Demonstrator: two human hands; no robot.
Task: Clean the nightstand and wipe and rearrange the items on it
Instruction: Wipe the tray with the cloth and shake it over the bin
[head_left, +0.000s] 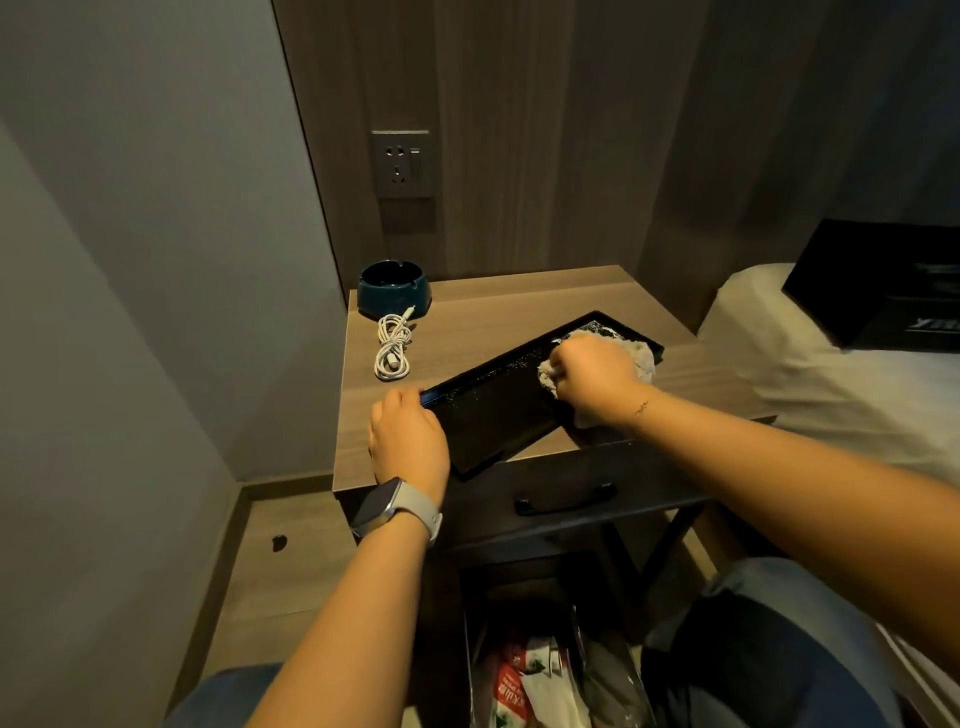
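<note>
Head view looks down on a wood-grain nightstand (519, 301) set against a dark panelled wall, with a grey wall to the left and a white-sheeted bed (831, 384) to the right. Writing is scarce: a black box (878, 286) on the bed carries pale lettering too blurred to read, and a red-and-white packet (524, 691) in the bin (478, 613) below the nightstand has print that cannot be made out either. A long black tray (498, 410) lies slantwise across the top, its near corner reaching the front edge. The right hand (592, 371) is clenched on a pale crumpled cloth (641, 356) — pressed down inside the tray's far end. The left hand (408, 441) rests at the tray's near-left corner, fingers curled against its rim; a watch with a light band (395, 512) sits on that wrist. At the back-left corner stands a dark blue ashtray (394, 291), and just in front of it lies a coiled white cable (392, 348) — its plug end touching the ashtray's side. A wall socket (401, 163) is set in the panel above. A drawer with a black handle (563, 499) sits under the top.
</note>
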